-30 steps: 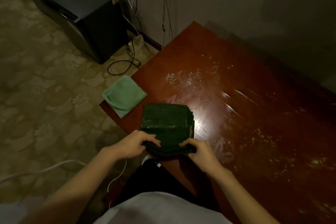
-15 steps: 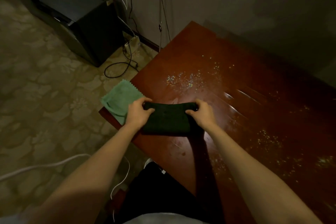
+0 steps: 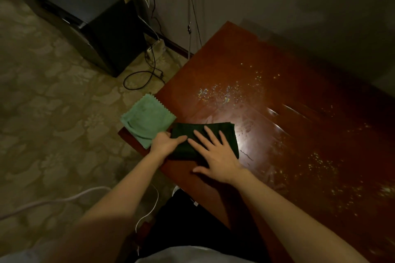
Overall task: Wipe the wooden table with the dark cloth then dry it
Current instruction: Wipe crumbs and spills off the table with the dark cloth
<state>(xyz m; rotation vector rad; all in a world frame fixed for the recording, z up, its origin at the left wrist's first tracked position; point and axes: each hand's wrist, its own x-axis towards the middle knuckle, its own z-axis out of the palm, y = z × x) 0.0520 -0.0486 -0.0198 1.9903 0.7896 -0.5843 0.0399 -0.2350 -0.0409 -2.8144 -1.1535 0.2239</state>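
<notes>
While dark cloth (image 3: 204,137) lies folded near left corner of wooden table (image 3: 288,126), both hands rest on it. Right hand (image 3: 218,155) flat, fingers straight and spread, palm pressing cloth's near half, grasping nothing. Left hand (image 3: 165,142) at cloth's left edge, thumb extended across fabric; fingers hidden, so grip cannot be told. Light green cloth (image 3: 147,120) just left, overhanging table corner. Glinting droplets (image 3: 224,94) scattered on tabletop beyond cloth.

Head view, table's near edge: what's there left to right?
Light green cloth → left hand → dark cloth with the right hand flat on it → scattered droplets on the wooden table.
</notes>
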